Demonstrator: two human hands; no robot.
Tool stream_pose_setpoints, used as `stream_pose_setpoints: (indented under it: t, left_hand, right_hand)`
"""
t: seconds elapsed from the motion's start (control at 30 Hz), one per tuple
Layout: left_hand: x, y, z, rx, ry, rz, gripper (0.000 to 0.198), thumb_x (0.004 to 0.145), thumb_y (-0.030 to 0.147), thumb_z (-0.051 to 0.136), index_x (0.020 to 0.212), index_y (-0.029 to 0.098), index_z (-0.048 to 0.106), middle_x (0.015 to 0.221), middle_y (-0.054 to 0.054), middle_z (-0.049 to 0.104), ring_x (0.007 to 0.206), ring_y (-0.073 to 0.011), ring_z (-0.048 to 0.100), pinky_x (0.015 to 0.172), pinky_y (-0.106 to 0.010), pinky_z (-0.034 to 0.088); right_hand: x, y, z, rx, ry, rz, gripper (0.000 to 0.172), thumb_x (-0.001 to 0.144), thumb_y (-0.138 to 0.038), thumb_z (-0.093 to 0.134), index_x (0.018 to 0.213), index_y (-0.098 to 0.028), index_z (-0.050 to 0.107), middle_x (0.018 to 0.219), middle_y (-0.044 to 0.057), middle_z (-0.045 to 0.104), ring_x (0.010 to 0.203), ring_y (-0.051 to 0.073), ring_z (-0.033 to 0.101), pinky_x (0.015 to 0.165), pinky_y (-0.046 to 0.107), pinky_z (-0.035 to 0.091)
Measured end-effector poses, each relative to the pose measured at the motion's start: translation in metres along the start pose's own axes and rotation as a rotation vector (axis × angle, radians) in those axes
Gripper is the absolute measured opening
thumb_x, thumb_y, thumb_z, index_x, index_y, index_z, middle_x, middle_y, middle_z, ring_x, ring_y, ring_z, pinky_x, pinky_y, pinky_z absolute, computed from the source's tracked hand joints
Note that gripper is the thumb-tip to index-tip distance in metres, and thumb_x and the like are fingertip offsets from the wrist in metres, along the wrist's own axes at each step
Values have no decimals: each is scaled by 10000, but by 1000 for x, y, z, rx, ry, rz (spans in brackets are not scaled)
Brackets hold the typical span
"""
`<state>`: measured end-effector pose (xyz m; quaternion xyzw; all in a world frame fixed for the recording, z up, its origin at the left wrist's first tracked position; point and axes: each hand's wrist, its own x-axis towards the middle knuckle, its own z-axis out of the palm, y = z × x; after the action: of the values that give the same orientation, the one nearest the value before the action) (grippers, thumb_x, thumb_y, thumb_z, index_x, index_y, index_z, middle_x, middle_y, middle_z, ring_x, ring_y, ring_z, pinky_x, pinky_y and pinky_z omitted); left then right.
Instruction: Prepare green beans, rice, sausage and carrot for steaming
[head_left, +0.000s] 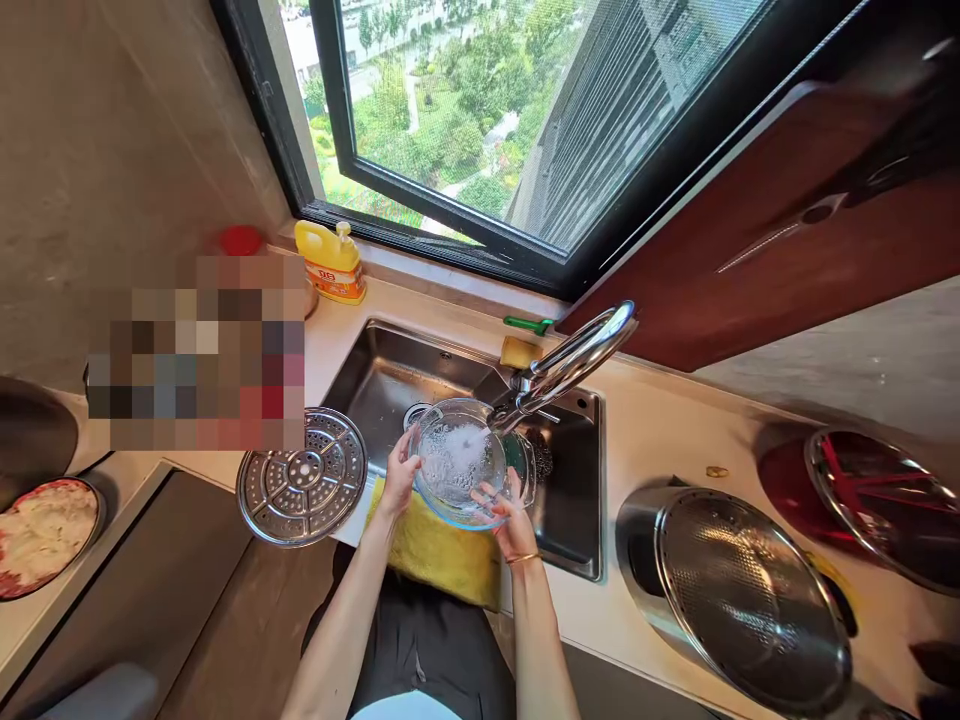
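Observation:
A clear glass bowl [454, 480] with handles is held over the sink [581, 530], with water from the faucet [574, 358] splashing white inside it. My left hand [400, 472] grips the bowl's left side, thumb at the rim. On the near right side, my right hand [514, 525] supports the bowl; some of its fingers show through the glass. Below the bowl, a yellow towel [442, 560] hangs over the sink's front edge. A dark scrubber [538, 455] is in the sink, right of the bowl, partly hidden.
A round perforated steamer rack [304, 478] overhangs the counter edge at left. Behind the sink are a yellow detergent jug [330, 265], a sponge [520, 352] and a green-handled tool [529, 325]. A metal steamer pot [750, 590] and a red-rimmed lid [885, 500] occupy the right counter.

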<state>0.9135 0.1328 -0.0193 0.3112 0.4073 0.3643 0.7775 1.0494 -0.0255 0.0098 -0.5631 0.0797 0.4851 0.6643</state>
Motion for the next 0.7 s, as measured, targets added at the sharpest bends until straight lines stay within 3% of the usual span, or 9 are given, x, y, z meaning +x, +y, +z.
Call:
stream_pose_setpoints:
  t: [0.7]
  left_hand:
    - [4,-5,-3,-12,-48,46,667,603,30,543,1238,223,607,1420,-65,507,1373,-238,384,1104,-368,356]
  right_hand:
    - [7,4,-3,46,-21,3,1078,533,-91,623,1456,-424,178,966,-10,701,875,243,720,688,364,567]
